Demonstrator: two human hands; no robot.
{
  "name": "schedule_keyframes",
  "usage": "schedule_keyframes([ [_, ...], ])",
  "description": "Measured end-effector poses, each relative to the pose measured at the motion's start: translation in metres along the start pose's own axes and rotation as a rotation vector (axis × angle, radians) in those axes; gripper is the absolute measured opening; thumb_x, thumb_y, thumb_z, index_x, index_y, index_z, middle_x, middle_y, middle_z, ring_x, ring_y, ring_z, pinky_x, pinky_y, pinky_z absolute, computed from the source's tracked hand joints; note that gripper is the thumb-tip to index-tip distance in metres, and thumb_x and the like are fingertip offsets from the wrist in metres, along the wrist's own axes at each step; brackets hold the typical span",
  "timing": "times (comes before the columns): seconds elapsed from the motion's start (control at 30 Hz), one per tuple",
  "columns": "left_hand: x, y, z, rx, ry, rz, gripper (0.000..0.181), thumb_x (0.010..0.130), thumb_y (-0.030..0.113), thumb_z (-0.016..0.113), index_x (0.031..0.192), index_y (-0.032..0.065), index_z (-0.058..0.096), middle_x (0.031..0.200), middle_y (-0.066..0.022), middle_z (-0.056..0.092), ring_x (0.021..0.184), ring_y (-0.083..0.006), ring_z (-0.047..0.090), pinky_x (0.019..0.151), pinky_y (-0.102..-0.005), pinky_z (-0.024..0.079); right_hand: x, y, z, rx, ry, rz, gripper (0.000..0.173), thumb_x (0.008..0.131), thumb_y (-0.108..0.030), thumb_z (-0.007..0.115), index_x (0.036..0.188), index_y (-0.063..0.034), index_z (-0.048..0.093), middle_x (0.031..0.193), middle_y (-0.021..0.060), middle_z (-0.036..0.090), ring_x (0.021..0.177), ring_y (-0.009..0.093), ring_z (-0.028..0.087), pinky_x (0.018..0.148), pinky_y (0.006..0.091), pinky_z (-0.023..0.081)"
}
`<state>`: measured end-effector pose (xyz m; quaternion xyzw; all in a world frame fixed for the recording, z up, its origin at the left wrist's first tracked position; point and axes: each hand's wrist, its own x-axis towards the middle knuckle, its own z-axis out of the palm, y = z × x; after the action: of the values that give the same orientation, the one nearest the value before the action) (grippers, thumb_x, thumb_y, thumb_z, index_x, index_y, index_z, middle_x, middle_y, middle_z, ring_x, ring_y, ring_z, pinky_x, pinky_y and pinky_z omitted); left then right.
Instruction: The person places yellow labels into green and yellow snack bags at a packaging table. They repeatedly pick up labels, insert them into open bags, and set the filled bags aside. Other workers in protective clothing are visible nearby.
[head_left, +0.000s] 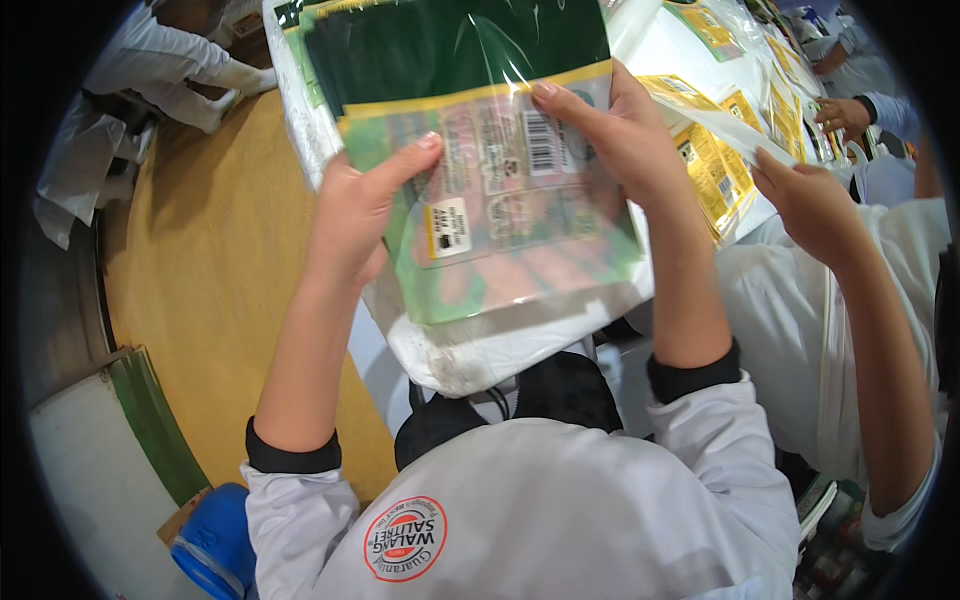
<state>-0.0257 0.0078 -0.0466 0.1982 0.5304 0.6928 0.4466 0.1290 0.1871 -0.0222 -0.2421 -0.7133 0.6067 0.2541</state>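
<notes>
Both hands hold a stack of green plastic food pouches (465, 67) above the near end of a white-wrapped table (457, 360). My left hand (360, 210) grips the left edge, its thumb lying on the front. On the right edge my right hand (622, 135) does the same, thumb near a printed barcode. The pouches look flat, with a dark green band, a yellow stripe and a see-through lower part. Through that part, fingers show faintly behind the plastic. A small white label with writing (448, 227) sits on the front pouch.
Yellow printed pouches (720, 180) lie on the table at right. Beside me, a co-worker's hand (810, 202) holds a whitish plastic strip; another person's hand (844, 118) is farther off. At lower left stands a blue plastic drum (217, 540). A person in white boots (225, 97) is on the yellowish floor (225, 285).
</notes>
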Motion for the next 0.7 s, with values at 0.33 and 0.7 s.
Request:
schedule_keyframes([
  [0.33,0.015,0.002,-0.025,0.165,-0.271,-0.357,0.040,0.094,0.022,0.063,0.124,-0.0037,0.055,0.114,-0.0146,0.067,0.097,-0.0199,0.067,0.079,-0.0317,0.054,0.030,0.021,-0.003,-0.405,0.021,0.440,0.054,0.084,-0.026,0.077,0.124,0.0031,0.056,0.101,0.0101,0.069,0.084,0.015,0.065,0.076,0.0309,0.052],
  [0.7,-0.020,0.022,-0.141,0.179,0.089,-0.263,0.053,0.099,0.023,0.056,0.142,-0.0002,0.037,0.132,-0.0161,0.049,0.116,-0.0238,0.056,0.094,-0.0349,0.050,-0.085,-0.011,0.098,-1.180,0.289,0.341,0.125,0.056,-0.056,0.087,0.152,-0.0091,0.023,0.152,0.0339,0.009,0.141,0.050,0.016,0.111,0.0571,0.023],
])
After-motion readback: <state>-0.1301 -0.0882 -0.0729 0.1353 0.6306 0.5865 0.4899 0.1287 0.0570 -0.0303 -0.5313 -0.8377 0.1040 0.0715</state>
